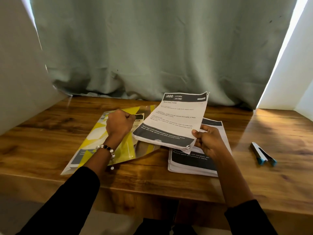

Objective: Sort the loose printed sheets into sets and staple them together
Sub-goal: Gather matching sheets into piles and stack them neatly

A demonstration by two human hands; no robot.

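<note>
— Hands, how do they stand?
— Apart; right hand [205, 141] pinches a lifted sheaf of printed sheets [174, 119] by its near corner, above the paper stack [191, 165] beneath it; left hand [119, 123] is fisted on the yellow plastic folder [94, 143].
— Stapler [263, 154]?
— Well right of the right hand, untouched.

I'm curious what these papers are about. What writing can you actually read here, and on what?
"3800", "KITCHEN", "Wash baby bottle": held sheaf header, in right hand.
"Used baby bottle...": its dark footer band; the rest blurs.
"adhesive labels (pre-printed or blank)": stack on the table.
Yellow folder label: unreadable.
</note>
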